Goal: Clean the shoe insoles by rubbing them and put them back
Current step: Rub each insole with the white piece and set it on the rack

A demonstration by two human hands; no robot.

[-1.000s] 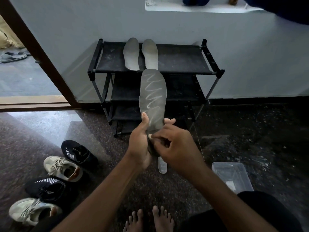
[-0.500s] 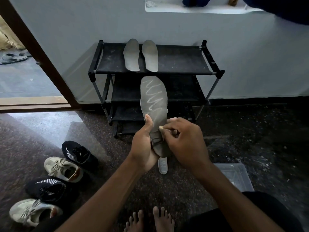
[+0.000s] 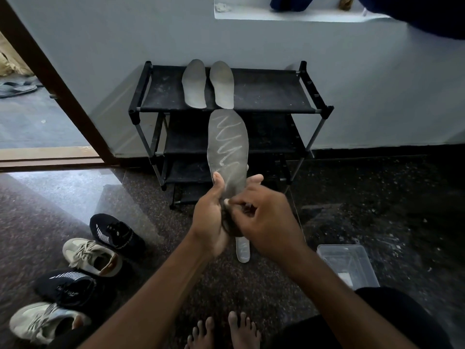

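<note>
My left hand (image 3: 208, 220) grips the heel end of the long grey foam insole (image 3: 227, 147), fingers clamped round it. My right hand (image 3: 269, 222) has its fingers curled together, pinching a small pale piece (image 3: 226, 201) against that heel. Held at one end only, the insole may flex or slip under hard rubbing — smearing its white zigzag rather than lifting it. Below lies a second pale insole (image 3: 243, 250); a clear plastic box (image 3: 338, 246) sits right, four black and beige sneakers (image 3: 93, 256) left. Beyond, the black metal-framed shoe rack (image 3: 266, 89) carries two grey insoles (image 3: 194, 84) — the way there looks open.
</note>
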